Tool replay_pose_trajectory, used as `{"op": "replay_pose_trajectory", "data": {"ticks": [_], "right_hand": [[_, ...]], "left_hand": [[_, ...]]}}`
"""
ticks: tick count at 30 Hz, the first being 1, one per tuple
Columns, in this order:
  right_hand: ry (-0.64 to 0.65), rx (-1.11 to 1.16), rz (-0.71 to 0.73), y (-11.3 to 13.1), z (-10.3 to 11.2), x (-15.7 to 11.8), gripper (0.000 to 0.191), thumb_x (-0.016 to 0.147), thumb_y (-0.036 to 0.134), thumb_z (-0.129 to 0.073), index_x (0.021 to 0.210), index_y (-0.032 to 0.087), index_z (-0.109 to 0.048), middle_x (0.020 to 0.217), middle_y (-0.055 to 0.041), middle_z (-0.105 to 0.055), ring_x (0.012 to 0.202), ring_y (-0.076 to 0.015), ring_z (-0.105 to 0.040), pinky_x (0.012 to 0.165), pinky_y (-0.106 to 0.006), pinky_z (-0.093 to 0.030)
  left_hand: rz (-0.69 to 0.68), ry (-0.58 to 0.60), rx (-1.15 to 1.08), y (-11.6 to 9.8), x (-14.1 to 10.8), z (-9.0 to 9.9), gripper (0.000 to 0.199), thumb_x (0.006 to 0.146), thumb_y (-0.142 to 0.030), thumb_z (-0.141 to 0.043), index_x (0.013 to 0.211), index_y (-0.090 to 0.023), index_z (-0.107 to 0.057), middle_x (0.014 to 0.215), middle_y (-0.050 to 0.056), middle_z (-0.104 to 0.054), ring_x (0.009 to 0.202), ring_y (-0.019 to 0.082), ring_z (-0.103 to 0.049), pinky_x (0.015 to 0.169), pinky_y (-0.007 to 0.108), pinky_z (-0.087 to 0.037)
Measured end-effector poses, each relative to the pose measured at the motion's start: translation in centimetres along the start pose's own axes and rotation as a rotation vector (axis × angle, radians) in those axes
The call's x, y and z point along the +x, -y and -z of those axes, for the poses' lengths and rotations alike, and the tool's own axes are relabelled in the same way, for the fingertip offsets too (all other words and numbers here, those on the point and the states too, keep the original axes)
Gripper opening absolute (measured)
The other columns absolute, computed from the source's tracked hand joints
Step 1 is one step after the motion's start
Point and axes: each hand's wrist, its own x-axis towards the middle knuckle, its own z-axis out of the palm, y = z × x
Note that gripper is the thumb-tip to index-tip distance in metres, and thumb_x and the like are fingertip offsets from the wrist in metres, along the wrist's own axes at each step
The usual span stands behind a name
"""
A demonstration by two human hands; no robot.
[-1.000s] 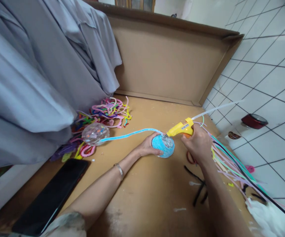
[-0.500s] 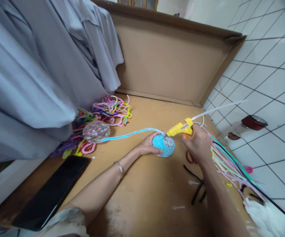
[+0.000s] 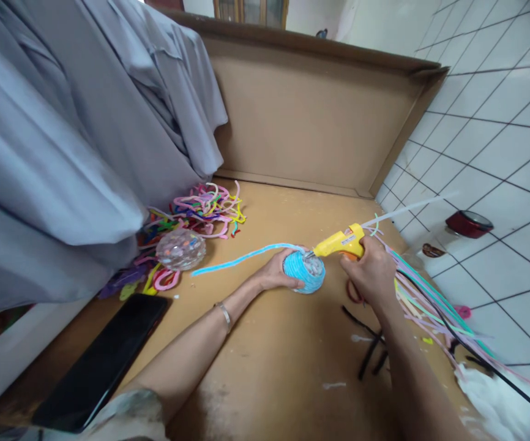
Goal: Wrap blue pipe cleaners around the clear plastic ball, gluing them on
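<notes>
My left hand point(image 3: 278, 271) is closed around a small round form wrapped in blue pipe cleaner point(image 3: 302, 275), its greyish top facing up. From its upper edge a loose blue pipe cleaner tail point(image 3: 237, 258) runs out to the left above the table. My right hand point(image 3: 371, 269) grips a yellow glue gun point(image 3: 341, 241), with the metal nozzle at the upper rim of the wrapped form. A long clear glue stick point(image 3: 407, 209) sticks out of the gun's back end.
A tangle of colourful pipe cleaners point(image 3: 210, 205) and a clear faceted bowl point(image 3: 181, 250) lie at left, near a black phone point(image 3: 104, 361). Straight pipe cleaners point(image 3: 423, 294), a red-lidded jar point(image 3: 469, 225) and white stuffing point(image 3: 494, 395) are at right. Cardboard point(image 3: 311, 116) stands behind.
The glue gun has shifted slightly right, its nozzle still at the form's rim. The loose blue tail's left end now sits slightly lower, apart from the clear bowl.
</notes>
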Motion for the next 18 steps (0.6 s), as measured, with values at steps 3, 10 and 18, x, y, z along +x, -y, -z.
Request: {"op": "replay_pose_trajectory", "data": {"ticks": [3, 10, 18], "right_hand": [[0.044, -0.016, 0.023, 0.1, 0.1, 0.4, 0.019, 0.073, 0.034, -0.053, 0.085, 0.019, -0.056, 0.071, -0.0052, -0.059, 0.064, -0.0198, -0.049, 0.055, -0.027, -0.023], [0.042, -0.042, 0.084, 0.7, 0.0, 1.2, 0.018, 0.072, 0.032, -0.054, 0.083, 0.019, -0.057, 0.074, -0.0065, -0.062, 0.065, -0.0201, -0.050, 0.056, -0.028, -0.022], [0.040, -0.036, 0.093, 1.0, 0.2, 1.1, 0.017, 0.072, 0.031, -0.053, 0.082, 0.018, -0.058, 0.074, -0.0072, -0.062, 0.065, -0.0206, -0.050, 0.056, -0.028, -0.023]], "left_hand": [[0.025, 0.003, -0.022, 0.0, 0.0, 0.0, 0.085, 0.045, -0.030, -0.089, 0.123, -0.016, -0.056, 0.129, 0.011, -0.057, 0.118, 0.030, -0.055, 0.100, 0.039, -0.045], [0.035, 0.000, -0.024, -0.2, 0.0, 0.1, 0.085, 0.045, -0.029, -0.089, 0.122, -0.016, -0.056, 0.132, 0.012, -0.056, 0.119, 0.030, -0.055, 0.100, 0.039, -0.046], [0.041, 0.005, -0.015, -0.3, 0.0, 0.1, 0.084, 0.045, -0.027, -0.088, 0.122, -0.017, -0.055, 0.131, 0.011, -0.057, 0.118, 0.030, -0.055, 0.099, 0.039, -0.045]]}}
